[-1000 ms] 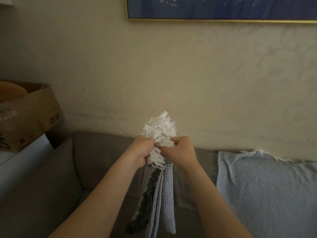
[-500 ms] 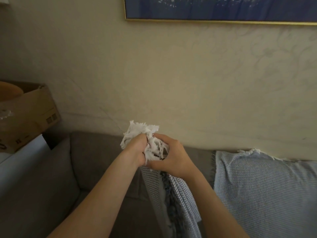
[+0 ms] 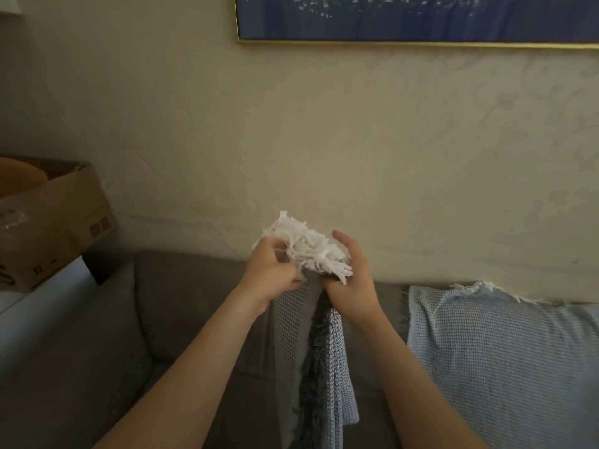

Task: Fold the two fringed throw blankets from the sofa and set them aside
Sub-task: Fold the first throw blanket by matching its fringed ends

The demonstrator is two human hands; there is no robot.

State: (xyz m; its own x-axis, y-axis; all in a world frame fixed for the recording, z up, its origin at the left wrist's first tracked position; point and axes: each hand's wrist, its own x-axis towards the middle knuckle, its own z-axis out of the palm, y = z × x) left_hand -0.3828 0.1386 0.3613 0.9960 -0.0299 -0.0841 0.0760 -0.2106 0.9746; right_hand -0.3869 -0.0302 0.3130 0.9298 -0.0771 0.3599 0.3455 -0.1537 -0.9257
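Observation:
I hold a light blue waffle-knit throw blanket (image 3: 334, 358) up in front of the sofa; it hangs down in a bunched strip. Its white fringe (image 3: 308, 247) sticks up between my hands. My left hand (image 3: 270, 270) grips the blanket's top edge just under the fringe, fingers curled. My right hand (image 3: 351, 280) holds the edge from the right, its fingers and thumb extended upward beside the fringe. The second blue fringed blanket (image 3: 505, 361) lies draped over the sofa's right backrest and seat.
The grey sofa (image 3: 181, 306) stands against a cream wall. A cardboard box (image 3: 55, 218) sits on a white surface at the left, beside the sofa arm. A gold-framed blue picture (image 3: 418, 17) hangs above.
My hands have lifted a little and drawn apart. My right hand has loosened from a closed grip, its fingers now extended, and the fringe has fanned out between both hands.

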